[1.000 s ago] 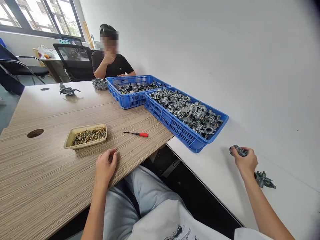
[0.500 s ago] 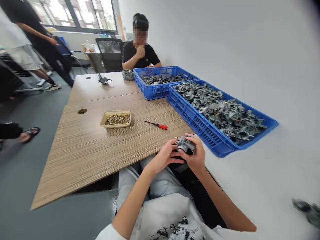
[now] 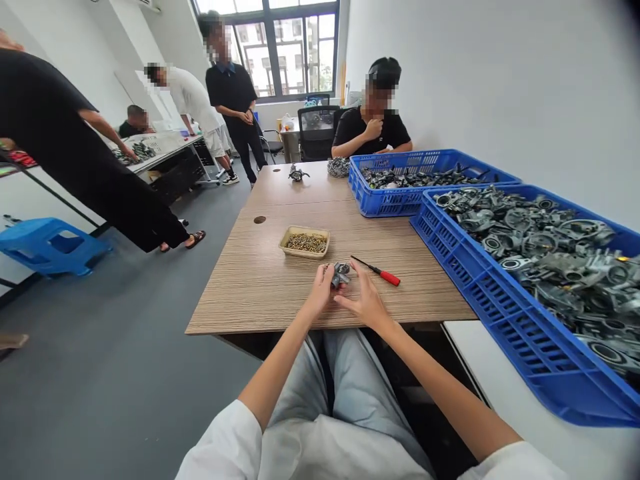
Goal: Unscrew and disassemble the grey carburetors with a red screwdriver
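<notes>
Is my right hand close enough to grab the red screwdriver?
Probably yes: the right hand is right beside the screwdriver, its fingers look spread, and nothing seems to lie between them on the table.

Metal part (image 3: pixel 342 269) partly hidden behind left hand (image 3: pixel 320 288). Near basket (image 3: pixel 505 327) cut off by right edge, stool (image 3: pixel 50 243) by left. Pieces (image 3: pixel 306 243) in tray (image 3: pixel 306 254) too small to identify.

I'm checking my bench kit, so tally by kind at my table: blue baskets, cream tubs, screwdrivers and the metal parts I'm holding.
Blue baskets: 2
Cream tub: 1
Screwdriver: 1
Held metal part: 1
Total: 5
</notes>
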A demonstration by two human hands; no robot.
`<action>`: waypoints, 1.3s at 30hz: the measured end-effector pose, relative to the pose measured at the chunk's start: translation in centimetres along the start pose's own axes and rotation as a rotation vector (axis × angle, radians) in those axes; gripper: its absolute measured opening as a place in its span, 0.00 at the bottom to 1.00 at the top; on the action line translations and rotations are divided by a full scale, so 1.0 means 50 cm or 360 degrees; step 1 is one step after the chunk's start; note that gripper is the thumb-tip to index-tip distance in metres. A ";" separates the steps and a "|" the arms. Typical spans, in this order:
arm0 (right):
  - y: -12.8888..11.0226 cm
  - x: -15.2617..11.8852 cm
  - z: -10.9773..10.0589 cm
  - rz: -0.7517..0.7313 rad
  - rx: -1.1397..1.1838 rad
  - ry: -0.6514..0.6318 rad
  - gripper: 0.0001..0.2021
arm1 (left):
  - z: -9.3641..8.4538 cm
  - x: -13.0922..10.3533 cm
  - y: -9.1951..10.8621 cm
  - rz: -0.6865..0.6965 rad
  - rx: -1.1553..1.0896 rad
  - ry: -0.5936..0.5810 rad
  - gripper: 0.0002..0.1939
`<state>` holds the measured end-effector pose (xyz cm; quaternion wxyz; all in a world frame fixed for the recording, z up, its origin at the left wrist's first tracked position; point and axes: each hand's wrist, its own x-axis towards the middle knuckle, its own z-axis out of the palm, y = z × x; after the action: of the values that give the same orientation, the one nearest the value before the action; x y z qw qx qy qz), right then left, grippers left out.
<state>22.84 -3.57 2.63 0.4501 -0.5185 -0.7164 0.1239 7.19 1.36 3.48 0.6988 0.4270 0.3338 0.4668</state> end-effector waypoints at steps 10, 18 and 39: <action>0.175 0.003 -0.096 0.0255 -0.0650 0.0114 0.26 | -0.080 0.034 -0.040 0.0387 0.0696 0.0127 0.30; 0.039 0.038 0.006 0.0431 0.0017 -0.0243 0.22 | -0.066 0.017 -0.045 0.0600 0.1018 0.0142 0.20; 0.042 0.036 0.072 0.0626 0.0505 0.0003 0.18 | -0.064 0.012 -0.057 0.0765 0.1454 0.0070 0.21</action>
<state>21.30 -0.10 0.17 0.4937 -0.5708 -0.5730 0.3195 5.67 2.28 -0.49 0.3070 0.7433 0.4107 0.4296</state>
